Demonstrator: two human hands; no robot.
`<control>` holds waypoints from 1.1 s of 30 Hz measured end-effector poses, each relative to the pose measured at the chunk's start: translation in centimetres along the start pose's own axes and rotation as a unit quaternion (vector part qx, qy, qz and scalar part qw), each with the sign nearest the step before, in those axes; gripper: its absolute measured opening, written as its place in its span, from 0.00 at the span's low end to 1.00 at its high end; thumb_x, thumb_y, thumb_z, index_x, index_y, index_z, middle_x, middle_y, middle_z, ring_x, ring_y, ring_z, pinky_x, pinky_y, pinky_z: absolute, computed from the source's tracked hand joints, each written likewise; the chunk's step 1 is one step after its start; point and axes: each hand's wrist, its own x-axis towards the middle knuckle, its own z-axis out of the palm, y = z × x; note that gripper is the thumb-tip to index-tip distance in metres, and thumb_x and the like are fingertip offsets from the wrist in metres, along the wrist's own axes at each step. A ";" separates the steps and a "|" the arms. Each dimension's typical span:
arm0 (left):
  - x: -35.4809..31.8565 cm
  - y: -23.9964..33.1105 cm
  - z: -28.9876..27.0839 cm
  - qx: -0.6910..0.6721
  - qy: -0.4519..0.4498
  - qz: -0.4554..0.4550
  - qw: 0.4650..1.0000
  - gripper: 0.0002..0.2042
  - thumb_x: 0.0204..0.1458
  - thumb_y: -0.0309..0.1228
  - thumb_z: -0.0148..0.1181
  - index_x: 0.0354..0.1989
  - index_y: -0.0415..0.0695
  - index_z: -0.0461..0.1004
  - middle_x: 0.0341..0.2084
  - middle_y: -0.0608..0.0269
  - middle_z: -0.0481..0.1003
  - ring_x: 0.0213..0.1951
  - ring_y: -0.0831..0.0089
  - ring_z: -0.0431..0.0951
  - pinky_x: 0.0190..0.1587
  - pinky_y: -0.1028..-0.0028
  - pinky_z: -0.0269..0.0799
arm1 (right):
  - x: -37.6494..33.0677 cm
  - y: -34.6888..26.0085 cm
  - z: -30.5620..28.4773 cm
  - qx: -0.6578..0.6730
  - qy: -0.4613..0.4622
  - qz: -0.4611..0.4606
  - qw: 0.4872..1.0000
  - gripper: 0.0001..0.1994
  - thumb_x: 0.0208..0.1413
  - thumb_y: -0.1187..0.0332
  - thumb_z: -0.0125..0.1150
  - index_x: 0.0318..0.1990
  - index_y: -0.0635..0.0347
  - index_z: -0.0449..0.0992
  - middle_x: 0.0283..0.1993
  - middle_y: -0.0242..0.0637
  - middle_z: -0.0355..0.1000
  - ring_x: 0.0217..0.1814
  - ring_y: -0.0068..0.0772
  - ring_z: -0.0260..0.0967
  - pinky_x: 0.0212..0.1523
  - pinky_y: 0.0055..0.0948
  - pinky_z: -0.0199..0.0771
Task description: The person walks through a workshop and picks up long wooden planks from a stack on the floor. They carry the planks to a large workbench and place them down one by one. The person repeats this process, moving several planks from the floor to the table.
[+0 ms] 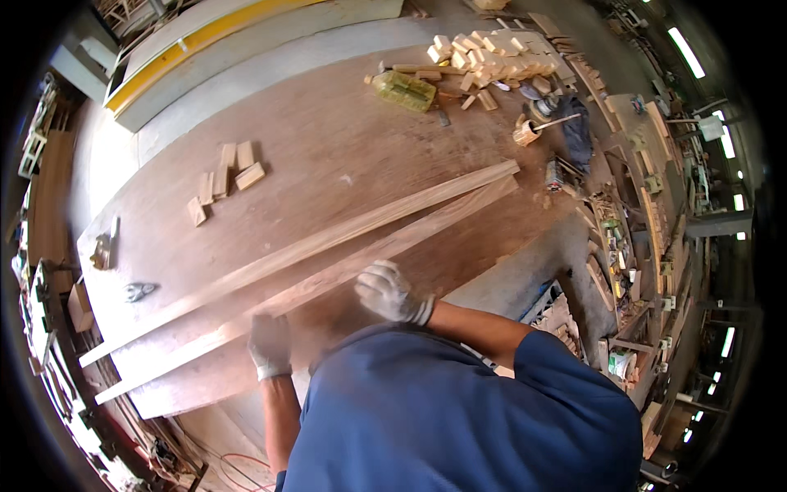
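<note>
Two long wooden strips lie slanting across the big brown tabletop (328, 176). The far strip (352, 228) and the near strip (418, 227) spread apart toward the left and come close together at their right ends. My left hand (269, 340), in a pale glove, is at the near edge of the near strip; motion blurs its fingers, and their grip does not show. Beside that same edge, farther right, is my gloved right hand (392, 293). Its fingers are loosely bent and slightly apart, with nothing visible in them.
Several small wood blocks (220, 182) lie left of centre. A clamp-like metal tool (141, 290) and another tool (102, 250) sit at the left. Farther back are a yellowish bottle (406, 90) and a block pile (496, 56). A can with a stick (527, 131) stands right.
</note>
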 end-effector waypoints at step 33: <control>-0.1 0.8 -1.4 -0.035 0.049 0.015 0.998 0.04 0.62 0.33 0.59 0.35 0.50 0.75 0.29 0.68 0.73 0.32 0.72 0.72 0.42 0.68 0.75 | 8.5 11.6 -2.2 0.114 -0.674 0.148 0.715 0.27 0.61 0.41 0.51 0.36 0.58 0.83 0.32 0.44 0.78 0.36 0.44 0.73 0.40 0.42 0.69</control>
